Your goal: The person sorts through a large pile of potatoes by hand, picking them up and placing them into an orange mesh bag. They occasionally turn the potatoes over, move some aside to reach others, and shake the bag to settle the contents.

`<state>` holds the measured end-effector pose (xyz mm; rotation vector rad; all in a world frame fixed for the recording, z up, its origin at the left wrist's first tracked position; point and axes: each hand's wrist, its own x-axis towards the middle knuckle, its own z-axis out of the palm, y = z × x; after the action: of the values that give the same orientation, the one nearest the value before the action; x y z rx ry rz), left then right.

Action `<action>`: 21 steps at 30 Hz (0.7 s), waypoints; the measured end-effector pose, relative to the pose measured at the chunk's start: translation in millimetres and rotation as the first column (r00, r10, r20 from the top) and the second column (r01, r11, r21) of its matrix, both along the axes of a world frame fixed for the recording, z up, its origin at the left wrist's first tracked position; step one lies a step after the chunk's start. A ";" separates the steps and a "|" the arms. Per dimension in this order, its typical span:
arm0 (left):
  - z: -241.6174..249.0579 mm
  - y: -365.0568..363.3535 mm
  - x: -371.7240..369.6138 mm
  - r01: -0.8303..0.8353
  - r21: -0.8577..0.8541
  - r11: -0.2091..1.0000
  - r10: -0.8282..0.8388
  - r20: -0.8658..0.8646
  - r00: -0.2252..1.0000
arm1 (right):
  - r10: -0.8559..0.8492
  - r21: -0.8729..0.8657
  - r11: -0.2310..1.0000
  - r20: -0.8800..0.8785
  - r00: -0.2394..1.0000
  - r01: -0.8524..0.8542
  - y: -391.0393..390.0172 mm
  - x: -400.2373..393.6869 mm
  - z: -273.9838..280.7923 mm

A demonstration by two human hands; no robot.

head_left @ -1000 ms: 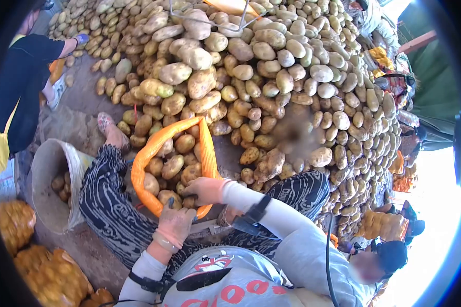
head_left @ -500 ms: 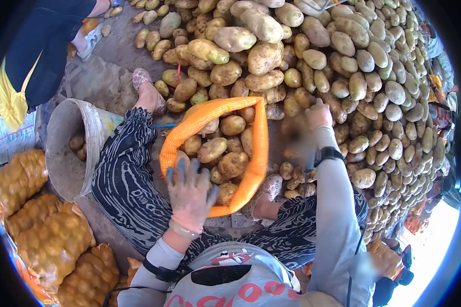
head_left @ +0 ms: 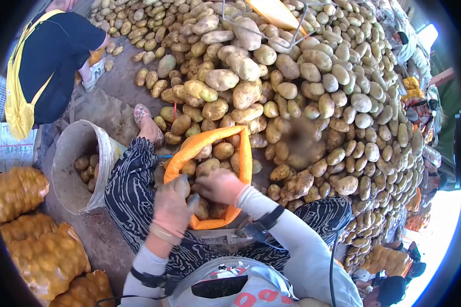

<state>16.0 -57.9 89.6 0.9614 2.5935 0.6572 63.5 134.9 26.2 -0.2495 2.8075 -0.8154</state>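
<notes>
An orange mesh bag (head_left: 245, 166) stands between my legs with its rim rolled into an open ring and potatoes (head_left: 223, 151) inside. Over the potatoes within the ring is my right hand (head_left: 219, 186), its fingers bent downward among them; whether it grips one is hidden. My left hand (head_left: 173, 202) is over the bag's near left rim, thumb and fingers apart, slightly blurred, with nothing seen in it.
A big potato pile (head_left: 338, 102) spreads ahead and right. To the left stand a white bucket (head_left: 102, 169) holding potatoes and filled mesh bags (head_left: 46, 256). A person in dark clothes (head_left: 61, 61) bends at the upper left. A wire frame (head_left: 292, 43) and orange material lie on the pile.
My right hand has come from the pile on the right to over the bag. My left hand has shifted slightly leftward. The camera view has moved, showing more of the pile.
</notes>
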 end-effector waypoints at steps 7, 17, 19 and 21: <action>31.2 19.3 -121.0 -0.097 0.214 0.972 0.155 -0.271 0.950 | -0.602 0.059 0.791 -0.107 0.791 0.609 137.5 -80.3 -0.9; 20.1 51.3 -117.5 -0.019 0.225 0.974 0.005 0.062 0.998 | -0.699 0.411 0.575 -0.203 0.686 0.708 246.6 -231.6 -11.8; 19.3 55.5 -122.1 0.018 0.310 0.950 -0.029 0.032 0.999 | -0.654 0.207 0.667 -0.298 0.696 0.716 272.0 -226.0 -32.1; 18.4 56.8 -125.5 -0.054 0.360 0.931 -0.030 0.223 0.974 | -0.682 -0.140 0.732 -0.141 0.718 0.667 258.6 -205.0 -14.7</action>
<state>-109.5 -1.1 108.0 0.9091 2.3222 1.2091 -141.6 393.5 11.5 0.7996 3.0485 -1.0836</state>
